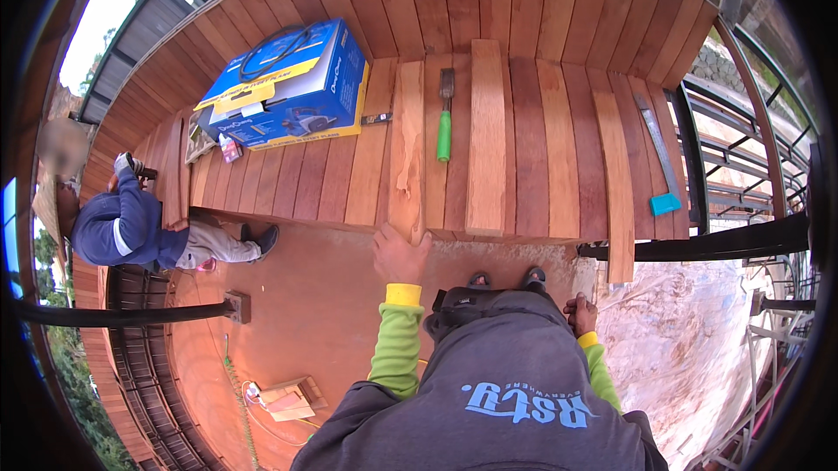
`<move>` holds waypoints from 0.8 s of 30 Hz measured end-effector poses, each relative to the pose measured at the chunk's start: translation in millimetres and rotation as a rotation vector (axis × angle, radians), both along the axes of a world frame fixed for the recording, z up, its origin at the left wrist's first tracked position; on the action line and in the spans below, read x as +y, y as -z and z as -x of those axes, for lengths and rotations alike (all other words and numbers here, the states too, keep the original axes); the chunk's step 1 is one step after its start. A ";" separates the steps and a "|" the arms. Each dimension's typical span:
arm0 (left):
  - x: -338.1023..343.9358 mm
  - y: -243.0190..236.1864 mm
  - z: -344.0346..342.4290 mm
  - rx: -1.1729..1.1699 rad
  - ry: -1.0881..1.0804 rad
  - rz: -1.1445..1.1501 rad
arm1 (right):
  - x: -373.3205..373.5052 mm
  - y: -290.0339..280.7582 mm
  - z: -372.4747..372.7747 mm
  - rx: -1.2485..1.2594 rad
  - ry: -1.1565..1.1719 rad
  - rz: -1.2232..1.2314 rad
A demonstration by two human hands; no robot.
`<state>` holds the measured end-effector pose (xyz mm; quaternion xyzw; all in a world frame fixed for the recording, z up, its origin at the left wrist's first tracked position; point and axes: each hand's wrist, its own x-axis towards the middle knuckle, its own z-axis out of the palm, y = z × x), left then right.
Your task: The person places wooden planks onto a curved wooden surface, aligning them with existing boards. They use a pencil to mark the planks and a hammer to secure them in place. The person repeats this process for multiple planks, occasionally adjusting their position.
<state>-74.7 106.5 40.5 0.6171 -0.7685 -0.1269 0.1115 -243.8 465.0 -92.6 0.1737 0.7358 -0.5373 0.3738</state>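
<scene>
My left hand [401, 254] is closed around the near end of a narrow wooden board [408, 148]. The board lies lengthwise across the slatted bench [532, 157], and its surface has a pale, rough-edged patch. Just right of it lies a chisel [445, 117] with a green handle, its blade pointing away from me. Further right rests another loose board [486, 139]. My right hand [580, 314] hangs low beside my body, away from the bench. Its fingers are curled, and whatever they may hold is hidden.
A blue and yellow tool box [288, 91] stands on the bench, a small bottle [230, 148] beside it. At right lie an overhanging board [616, 183] and a try square [663, 165]. A co-worker [131, 226] is at far left. Cardboard [292, 398] lies on the floor.
</scene>
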 end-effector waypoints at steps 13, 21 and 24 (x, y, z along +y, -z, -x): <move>1.7 0.8 -1.6 0.008 -0.016 0.006 | 9.2 14.1 4.2 0.026 -0.087 -0.044; 11.3 13.3 -11.7 0.084 -0.059 0.001 | 11.2 15.8 8.4 0.078 -0.159 -0.081; 9.8 10.7 -12.1 0.081 -0.067 -0.029 | 12.9 21.6 10.9 0.125 -0.195 -0.087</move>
